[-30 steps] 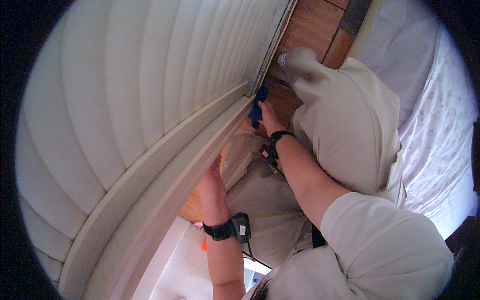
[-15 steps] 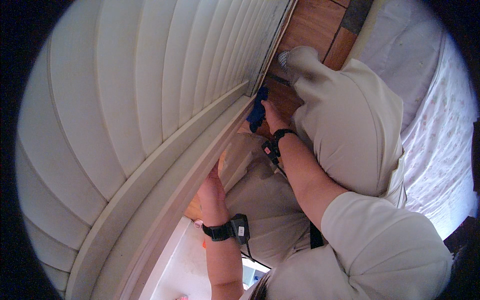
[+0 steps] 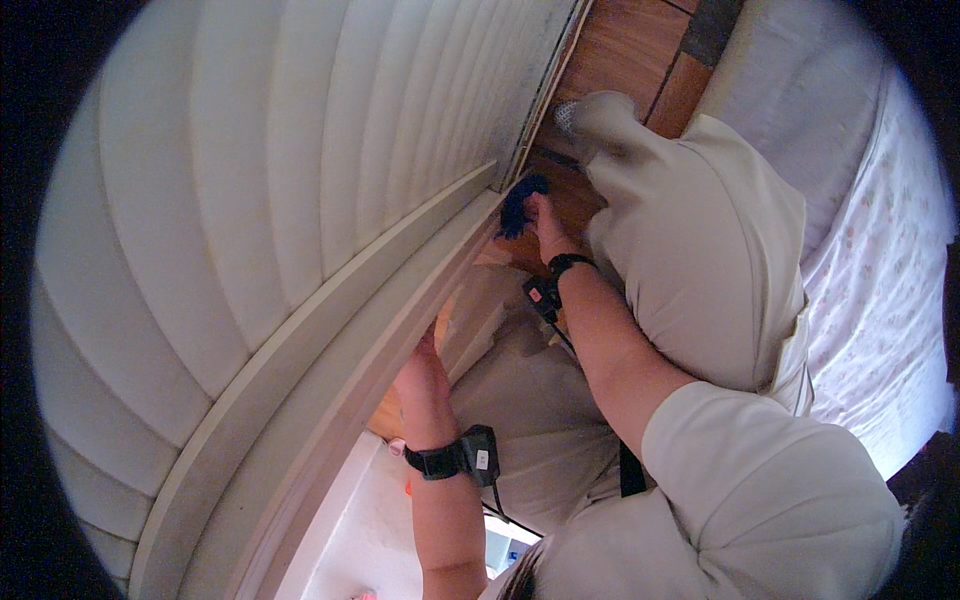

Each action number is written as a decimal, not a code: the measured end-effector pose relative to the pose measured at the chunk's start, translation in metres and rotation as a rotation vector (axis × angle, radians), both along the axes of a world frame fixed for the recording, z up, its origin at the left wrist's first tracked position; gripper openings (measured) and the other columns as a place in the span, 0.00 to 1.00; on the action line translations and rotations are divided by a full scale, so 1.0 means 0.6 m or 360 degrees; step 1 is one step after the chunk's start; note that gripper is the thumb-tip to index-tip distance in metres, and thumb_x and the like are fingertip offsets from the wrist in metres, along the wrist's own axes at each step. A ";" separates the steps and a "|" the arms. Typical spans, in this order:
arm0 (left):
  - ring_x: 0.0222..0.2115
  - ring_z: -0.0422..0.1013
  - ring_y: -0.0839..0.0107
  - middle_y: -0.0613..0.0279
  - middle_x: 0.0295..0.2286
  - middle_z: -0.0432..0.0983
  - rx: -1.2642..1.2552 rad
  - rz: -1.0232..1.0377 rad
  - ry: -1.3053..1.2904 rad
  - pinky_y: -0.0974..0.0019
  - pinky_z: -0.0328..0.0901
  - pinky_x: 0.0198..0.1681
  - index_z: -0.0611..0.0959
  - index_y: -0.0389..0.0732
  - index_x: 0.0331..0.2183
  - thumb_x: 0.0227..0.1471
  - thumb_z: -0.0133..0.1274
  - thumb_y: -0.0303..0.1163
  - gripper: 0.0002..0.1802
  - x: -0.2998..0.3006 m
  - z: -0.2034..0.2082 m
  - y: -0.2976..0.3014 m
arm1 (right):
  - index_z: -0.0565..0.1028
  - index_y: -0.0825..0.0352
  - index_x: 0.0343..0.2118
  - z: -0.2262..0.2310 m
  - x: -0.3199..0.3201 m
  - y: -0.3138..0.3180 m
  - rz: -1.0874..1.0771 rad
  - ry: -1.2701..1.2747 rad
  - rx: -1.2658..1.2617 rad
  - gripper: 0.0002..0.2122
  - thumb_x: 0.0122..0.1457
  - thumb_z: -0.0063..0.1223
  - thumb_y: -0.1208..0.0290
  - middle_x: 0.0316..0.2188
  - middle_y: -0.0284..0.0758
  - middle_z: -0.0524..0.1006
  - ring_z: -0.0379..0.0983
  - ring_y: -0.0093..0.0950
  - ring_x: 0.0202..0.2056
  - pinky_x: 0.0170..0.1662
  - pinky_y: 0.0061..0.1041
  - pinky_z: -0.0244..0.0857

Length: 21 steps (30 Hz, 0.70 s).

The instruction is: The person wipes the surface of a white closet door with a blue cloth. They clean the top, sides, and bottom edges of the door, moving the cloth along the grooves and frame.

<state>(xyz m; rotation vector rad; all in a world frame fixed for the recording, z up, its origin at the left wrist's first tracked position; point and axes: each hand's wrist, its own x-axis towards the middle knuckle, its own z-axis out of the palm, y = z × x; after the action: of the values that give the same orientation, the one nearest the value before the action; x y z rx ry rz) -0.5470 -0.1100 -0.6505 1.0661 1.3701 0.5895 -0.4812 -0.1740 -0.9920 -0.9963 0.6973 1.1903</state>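
A white louvered door [image 3: 300, 150] with a broad frame edge [image 3: 330, 330] fills the left side. Low down by the far end of that edge, my right hand [image 3: 541, 222] is closed around a fuzzy dark-blue cleaning cloth [image 3: 520, 205]. The cloth is bunched and lies against the door's edge, or very close to it. My left hand [image 3: 424, 372] reaches to the near side of the door edge. Its fingers pass behind the frame and are hidden, so what they touch does not show. Black straps with small boxes sit on both wrists.
Reddish-brown floor tiles [image 3: 625, 50] with dark strips lie beyond my feet. My bent legs in beige trousers [image 3: 700, 250] fill the middle. A bed with a floral sheet [image 3: 870, 290] stands close on the right. A white surface [image 3: 365, 520] is at the lower left.
My right hand has shifted the blue cloth slightly, and it now looks more bunched, its lower end drawn up. My left hand stays almost where it was.
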 end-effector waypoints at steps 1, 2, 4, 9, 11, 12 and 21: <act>0.52 0.61 0.59 0.56 0.52 0.61 -0.0005 0.0001 0.0002 0.54 0.60 0.56 0.63 0.43 0.55 0.57 0.46 0.48 0.29 -0.005 -0.003 0.001 | 0.67 0.67 0.48 -0.016 -0.004 0.002 0.0002 -0.0052 -0.0021 0.20 0.53 0.53 0.64 0.44 0.43 0.70 0.70 0.34 0.41 0.43 0.35 0.65; 0.52 0.62 0.59 0.57 0.52 0.61 0.0012 0.0011 0.0044 0.55 0.60 0.55 0.63 0.43 0.54 0.57 0.46 0.48 0.29 -0.013 -0.011 -0.001 | 0.67 0.69 0.48 -0.033 -0.011 -0.002 0.0006 -0.0105 -0.0049 0.21 0.52 0.54 0.67 0.45 0.46 0.69 0.72 0.36 0.41 0.41 0.36 0.67; 0.52 0.62 0.60 0.57 0.52 0.61 0.0089 0.0000 0.0099 0.56 0.61 0.55 0.63 0.43 0.54 0.57 0.47 0.47 0.29 -0.016 0.014 0.008 | 0.67 0.68 0.47 -0.036 -0.034 0.028 0.0110 -0.0268 -0.0084 0.20 0.53 0.52 0.64 0.44 0.44 0.70 0.71 0.34 0.39 0.42 0.35 0.65; 0.52 0.63 0.60 0.56 0.52 0.61 0.0030 0.0007 0.0093 0.56 0.62 0.54 0.63 0.43 0.55 0.57 0.47 0.46 0.28 0.005 -0.004 -0.006 | 0.70 0.65 0.41 -0.043 -0.015 0.013 0.0634 -0.1016 -0.0485 0.17 0.59 0.45 0.55 0.38 0.37 0.73 0.67 0.29 0.35 0.44 0.31 0.61; 0.52 0.62 0.60 0.55 0.52 0.61 0.0101 0.0011 0.0177 0.56 0.63 0.54 0.63 0.43 0.55 0.57 0.47 0.46 0.29 -0.021 0.023 0.015 | 0.68 0.65 0.48 0.046 -0.051 0.057 0.0646 -0.0760 -0.0552 0.21 0.59 0.46 0.54 0.43 0.37 0.73 0.68 0.29 0.36 0.43 0.31 0.62; 0.52 0.62 0.60 0.55 0.53 0.61 0.0093 0.0015 0.0158 0.56 0.63 0.54 0.63 0.43 0.55 0.57 0.47 0.46 0.29 -0.018 0.022 0.014 | 0.68 0.65 0.48 0.043 -0.046 0.052 0.0643 -0.0766 -0.0559 0.21 0.59 0.46 0.54 0.43 0.37 0.73 0.68 0.29 0.36 0.43 0.31 0.62; 0.52 0.62 0.59 0.55 0.53 0.61 0.0076 -0.0063 0.0149 0.56 0.62 0.55 0.62 0.42 0.55 0.57 0.46 0.47 0.30 -0.007 0.007 0.000 | 0.66 0.62 0.52 0.062 0.022 0.012 -0.0093 -0.0588 -0.0101 0.26 0.46 0.48 0.82 0.27 0.36 0.73 0.71 0.31 0.26 0.30 0.28 0.69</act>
<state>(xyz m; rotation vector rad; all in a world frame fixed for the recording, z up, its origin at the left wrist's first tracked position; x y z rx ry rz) -0.5512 -0.1103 -0.6461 1.1692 1.4188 0.5512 -0.4680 -0.1670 -0.9548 -1.2016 0.4685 0.9042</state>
